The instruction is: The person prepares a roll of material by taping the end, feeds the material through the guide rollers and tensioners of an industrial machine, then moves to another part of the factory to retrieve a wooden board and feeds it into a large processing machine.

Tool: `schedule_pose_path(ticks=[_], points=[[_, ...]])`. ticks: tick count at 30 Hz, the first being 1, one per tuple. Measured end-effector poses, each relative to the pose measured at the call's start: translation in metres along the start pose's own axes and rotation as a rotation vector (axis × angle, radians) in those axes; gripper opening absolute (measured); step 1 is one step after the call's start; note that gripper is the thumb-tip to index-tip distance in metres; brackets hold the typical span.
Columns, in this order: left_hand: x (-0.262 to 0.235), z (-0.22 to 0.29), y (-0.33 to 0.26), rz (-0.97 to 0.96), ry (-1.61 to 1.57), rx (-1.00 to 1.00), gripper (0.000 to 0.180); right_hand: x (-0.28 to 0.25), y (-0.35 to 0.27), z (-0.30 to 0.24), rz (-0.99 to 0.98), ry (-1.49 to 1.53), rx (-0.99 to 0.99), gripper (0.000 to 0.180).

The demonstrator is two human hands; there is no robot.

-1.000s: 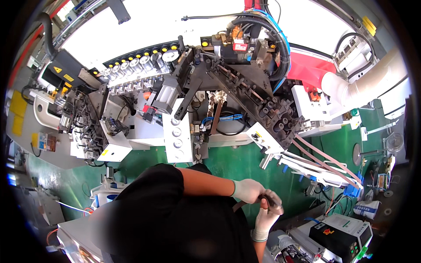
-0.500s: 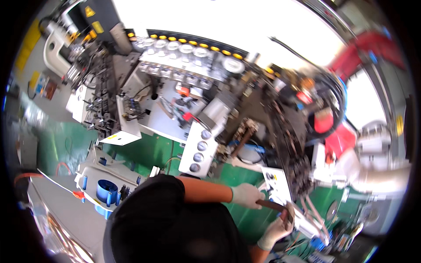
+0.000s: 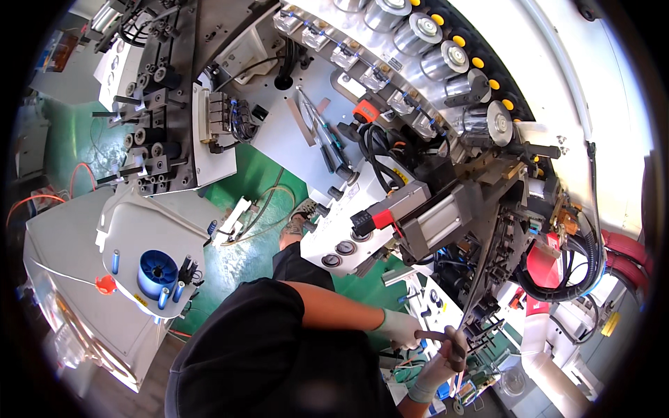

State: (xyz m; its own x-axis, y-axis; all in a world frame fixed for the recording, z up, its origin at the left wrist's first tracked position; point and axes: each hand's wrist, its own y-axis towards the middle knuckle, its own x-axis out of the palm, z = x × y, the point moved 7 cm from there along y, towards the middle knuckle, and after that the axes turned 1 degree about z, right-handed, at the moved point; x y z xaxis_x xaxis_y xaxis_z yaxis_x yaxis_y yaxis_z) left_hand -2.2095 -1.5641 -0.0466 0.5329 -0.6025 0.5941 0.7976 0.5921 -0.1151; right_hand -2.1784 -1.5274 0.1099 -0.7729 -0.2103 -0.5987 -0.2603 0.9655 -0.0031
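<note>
A whitish glove covers my left hand, whose fingers pinch one end of a short brown strip. My right hand, also gloved, closes round the strip's other end, where it looks bent or looped. Dark patches mark that glove's fingers. Both hands are held close together in front of me, to the right, beside the machine's dark rail. The strip's exact material cannot be made out.
A white box with round gauges stands left of my hands. Pliers lie on a grey plate farther off. Metal rollers line the machine at the back. A blue reel sits at the left. Thick black cables hang at the right.
My view has swung, so the machine appears turned and nearer. Both hands still hold the brown strip; less of it shows between them, and my right hand sits slightly lower and leftward.
</note>
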Motion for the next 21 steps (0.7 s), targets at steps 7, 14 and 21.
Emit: schedule_pose_path(ticks=[7, 14, 21], points=[[-0.013, -0.018, 0.006, -0.12, -0.087, 0.19, 0.024, 0.064, -0.009, -0.051, -0.299, -0.284, -0.127, 0.015], [0.002, -0.026, 0.019, 0.102, 0.202, 0.066, 0.034, -0.019, -0.059, 0.01, 0.15, 0.37, 0.191, 0.014], [0.089, -0.11, 0.073, -0.296, 0.634, -0.145, 0.024, -0.097, -0.167, 0.071, 0.273, 0.762, 0.139, 0.029]])
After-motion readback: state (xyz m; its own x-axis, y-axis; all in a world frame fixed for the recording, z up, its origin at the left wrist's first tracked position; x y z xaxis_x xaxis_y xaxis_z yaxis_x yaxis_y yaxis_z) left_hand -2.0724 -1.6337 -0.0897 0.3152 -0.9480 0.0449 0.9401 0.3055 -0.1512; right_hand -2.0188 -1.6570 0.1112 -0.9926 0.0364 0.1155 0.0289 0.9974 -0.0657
